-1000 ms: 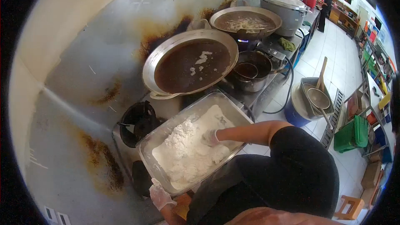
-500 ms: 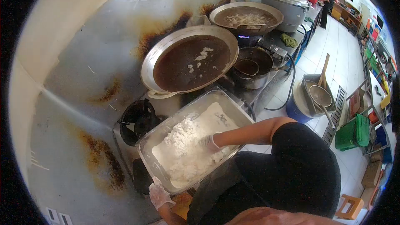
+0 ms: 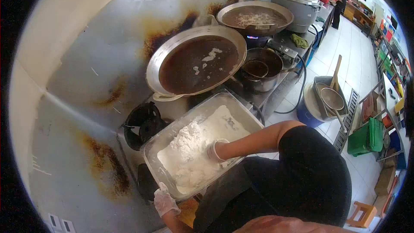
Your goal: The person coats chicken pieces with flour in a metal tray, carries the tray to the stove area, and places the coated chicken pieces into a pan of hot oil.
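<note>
A rectangular metal tray (image 3: 151,160) of white, flour-like powder (image 3: 189,141) lies in front of me, slightly slanted. My right hand (image 3: 217,151), in a clear glove dusted white, is sunk in the powder right of a lumpy heap; its fingers are hidden there. At the tray's near left corner, my left hand (image 3: 165,203), also gloved, has its fingers closed on the rim.
Beyond the tray stands a wide pan of dark oil (image 3: 198,64), with a second pan of bubbling oil (image 3: 256,17) behind. A dark pot (image 3: 263,84) sits beside them. A burner (image 3: 144,125) is left; a bucket (image 3: 308,110) stands on the floor at right.
My right hand has gone deeper into the powder, so its fingers no longer show. My left hand stays at the tray's corner.
</note>
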